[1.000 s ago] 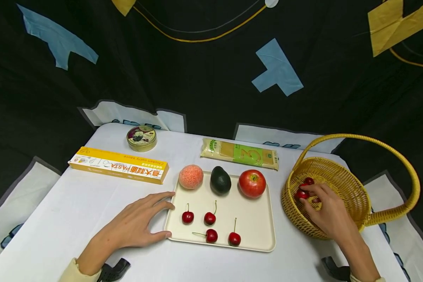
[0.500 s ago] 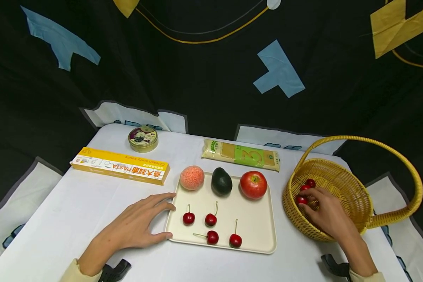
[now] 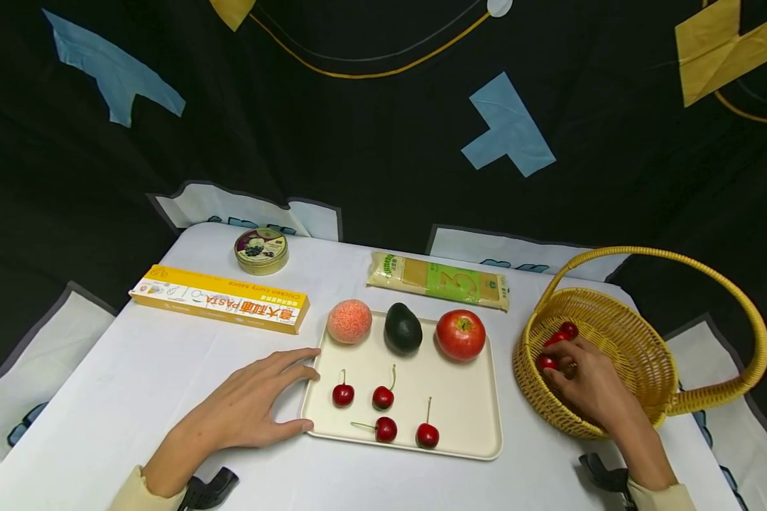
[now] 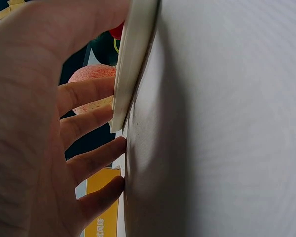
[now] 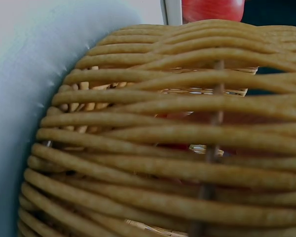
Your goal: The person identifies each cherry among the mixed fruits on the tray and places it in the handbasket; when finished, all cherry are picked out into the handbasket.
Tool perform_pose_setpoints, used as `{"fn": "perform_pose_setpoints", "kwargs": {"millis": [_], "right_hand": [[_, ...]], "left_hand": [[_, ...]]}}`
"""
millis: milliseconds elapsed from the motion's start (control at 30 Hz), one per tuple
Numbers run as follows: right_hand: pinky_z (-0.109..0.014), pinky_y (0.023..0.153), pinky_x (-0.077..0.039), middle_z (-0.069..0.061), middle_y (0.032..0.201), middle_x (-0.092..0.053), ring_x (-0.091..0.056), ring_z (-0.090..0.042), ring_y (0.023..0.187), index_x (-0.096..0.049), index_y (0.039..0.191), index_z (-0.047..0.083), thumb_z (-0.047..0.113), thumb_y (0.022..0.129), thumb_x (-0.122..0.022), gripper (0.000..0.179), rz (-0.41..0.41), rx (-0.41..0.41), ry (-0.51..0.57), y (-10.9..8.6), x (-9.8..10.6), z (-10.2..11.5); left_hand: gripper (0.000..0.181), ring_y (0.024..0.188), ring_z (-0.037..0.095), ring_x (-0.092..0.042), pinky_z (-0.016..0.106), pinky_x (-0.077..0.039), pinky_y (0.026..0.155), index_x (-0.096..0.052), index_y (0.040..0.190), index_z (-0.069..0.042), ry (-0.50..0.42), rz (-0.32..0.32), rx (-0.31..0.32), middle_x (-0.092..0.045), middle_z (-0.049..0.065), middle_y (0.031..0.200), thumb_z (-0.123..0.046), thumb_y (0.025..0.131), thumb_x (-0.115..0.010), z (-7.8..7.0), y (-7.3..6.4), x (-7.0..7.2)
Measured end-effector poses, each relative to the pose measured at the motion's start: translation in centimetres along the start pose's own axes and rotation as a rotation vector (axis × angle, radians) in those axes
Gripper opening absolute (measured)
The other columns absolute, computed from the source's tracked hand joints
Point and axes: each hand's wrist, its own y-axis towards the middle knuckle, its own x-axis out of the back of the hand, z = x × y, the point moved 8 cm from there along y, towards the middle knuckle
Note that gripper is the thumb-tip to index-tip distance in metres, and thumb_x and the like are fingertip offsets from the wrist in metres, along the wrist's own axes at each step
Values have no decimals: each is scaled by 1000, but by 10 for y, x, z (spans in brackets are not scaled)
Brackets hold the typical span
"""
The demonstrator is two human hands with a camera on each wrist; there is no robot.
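My right hand (image 3: 588, 380) reaches into the yellow wicker basket (image 3: 661, 341), thumb and index finger pinching a red cherry (image 3: 547, 363) low inside. Two more cherries lie just beyond the fingertips, the farther cherry (image 3: 569, 329) partly clear of the hand. In the right wrist view the basket's woven wall (image 5: 177, 133) hides most of this hand. My left hand (image 3: 252, 401) rests with spread fingers against the left edge of a cream tray (image 3: 466, 404). Several stemmed cherries lie on it, among them one cherry (image 3: 383, 397) near the middle.
Along the tray's far side sit a pink speckled fruit (image 3: 349, 321), an avocado (image 3: 403, 328) and a red apple (image 3: 460, 335). Behind them lies a pasta packet (image 3: 437, 279). A yellow pasta box (image 3: 220, 298) and a round tin (image 3: 260, 250) stand left. The basket's tall handle (image 3: 735, 284) arches over it.
The right hand has shifted slightly lower in the basket, and the pinched cherry has moved a little toward me. The left hand stays at the tray's edge. The head view has shifted slightly.
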Motion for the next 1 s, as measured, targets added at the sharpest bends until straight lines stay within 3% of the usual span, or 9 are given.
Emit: {"fn": "perform_pose_setpoints", "kwargs": {"millis": [400,700,867,1000], "right_hand": [[-52,75,-66,-17,107,-65,-70,-30,89,-74,118,2,5,88,-86,33,8,-11,-27,1,-4,-3],[-49,73,-65,-16,107,-66,-66,-27,87,-74,121,3,8,89,-87,35,21,-7,-37,2,-1,-2],[-59,81,-64,-24,116,-68,-68,-39,96,-73,123,2,15,92,-86,35,-8,-18,-50,1,5,1],[-68,89,-60,-26,124,-68,-69,-47,105,-73,125,1,15,94,-85,36,-83,-16,-54,-1,15,14]], "left_hand": [[58,149,24,-49,55,-48,117,-68,132,-31,-3,8,12,-47,-5,166,-65,87,-80,0,0,0],[58,149,24,-49,55,-48,117,-69,132,-31,-7,13,17,-48,-4,166,-66,87,-80,0,1,-1],[58,150,24,-49,55,-47,117,-68,132,-31,-4,10,16,-48,-4,166,-66,86,-80,0,1,-1],[58,149,24,-49,56,-48,116,-68,132,-32,-6,7,17,-48,-4,166,-65,86,-81,0,0,-1]]}}
